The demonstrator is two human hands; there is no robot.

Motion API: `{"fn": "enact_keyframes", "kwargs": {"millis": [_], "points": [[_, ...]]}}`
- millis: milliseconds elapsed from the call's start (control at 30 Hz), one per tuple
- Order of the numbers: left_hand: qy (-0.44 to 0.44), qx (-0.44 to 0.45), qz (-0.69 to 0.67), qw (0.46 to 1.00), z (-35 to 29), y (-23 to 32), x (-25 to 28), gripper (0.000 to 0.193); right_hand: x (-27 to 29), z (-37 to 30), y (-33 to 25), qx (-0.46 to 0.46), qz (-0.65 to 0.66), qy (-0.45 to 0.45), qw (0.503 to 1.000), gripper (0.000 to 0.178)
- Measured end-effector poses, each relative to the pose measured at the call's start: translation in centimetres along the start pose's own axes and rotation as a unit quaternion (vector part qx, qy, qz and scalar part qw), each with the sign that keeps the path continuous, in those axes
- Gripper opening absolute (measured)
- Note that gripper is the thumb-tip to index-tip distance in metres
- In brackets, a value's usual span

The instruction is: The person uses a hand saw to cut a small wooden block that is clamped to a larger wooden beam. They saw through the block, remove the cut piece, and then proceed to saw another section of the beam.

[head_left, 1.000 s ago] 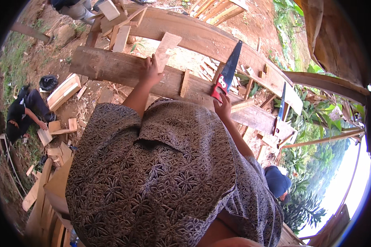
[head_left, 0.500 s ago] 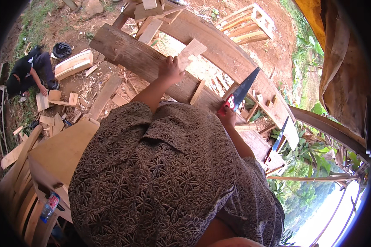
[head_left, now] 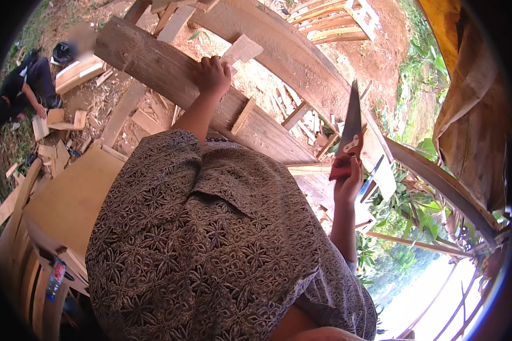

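My left hand (head_left: 213, 77) rests over the wide brown plank (head_left: 153, 59), its fingers closed on the near end of a short pale piece of wood (head_left: 243, 50) with a stepped edge. To the right, away from the plank, my right hand (head_left: 349, 179) grips the red handle of a handsaw (head_left: 352, 116). The saw's dark blade points upward and touches no wood that I can make out. A small wooden strip (head_left: 243, 115) lies across the plank between my hands.
A second long board (head_left: 279, 42) runs beyond the plank. Another saw, with a blue blade (head_left: 371, 181), lies at right. Someone in dark clothes (head_left: 25, 88) sits far left among wood offcuts. A wooden panel (head_left: 68, 199) stands at left; a slatted wooden frame (head_left: 338, 20) is at the back.
My right hand has carried the saw to the right, off the plank, and its blade has turned more upright. My left hand keeps hold of the wood piece. The whole view has shifted slightly.
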State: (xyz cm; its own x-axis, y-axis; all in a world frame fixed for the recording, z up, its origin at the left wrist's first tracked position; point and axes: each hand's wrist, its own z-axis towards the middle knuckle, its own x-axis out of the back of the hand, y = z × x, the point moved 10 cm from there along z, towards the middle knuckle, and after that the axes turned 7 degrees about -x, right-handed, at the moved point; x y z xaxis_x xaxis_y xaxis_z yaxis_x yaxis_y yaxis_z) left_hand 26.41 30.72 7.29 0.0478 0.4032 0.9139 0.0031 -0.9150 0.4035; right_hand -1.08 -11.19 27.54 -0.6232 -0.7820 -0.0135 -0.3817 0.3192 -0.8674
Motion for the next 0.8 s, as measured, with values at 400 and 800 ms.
{"fn": "enact_keyframes", "kwargs": {"millis": [400, 800], "points": [[0.227, -0.01, 0.095, 0.969, -0.5, 2.8, 3.2, 0.036, -19.4, 3.8, -3.5, 0.105, -0.371, -0.333, 0.861, 0.027], [0.08, 0.076, 0.129, 0.986, 0.4, 0.8, 0.5, 0.045, -26.5, 9.5, 1.8, 0.177, -0.437, -0.34, 0.814, 0.036]]}}
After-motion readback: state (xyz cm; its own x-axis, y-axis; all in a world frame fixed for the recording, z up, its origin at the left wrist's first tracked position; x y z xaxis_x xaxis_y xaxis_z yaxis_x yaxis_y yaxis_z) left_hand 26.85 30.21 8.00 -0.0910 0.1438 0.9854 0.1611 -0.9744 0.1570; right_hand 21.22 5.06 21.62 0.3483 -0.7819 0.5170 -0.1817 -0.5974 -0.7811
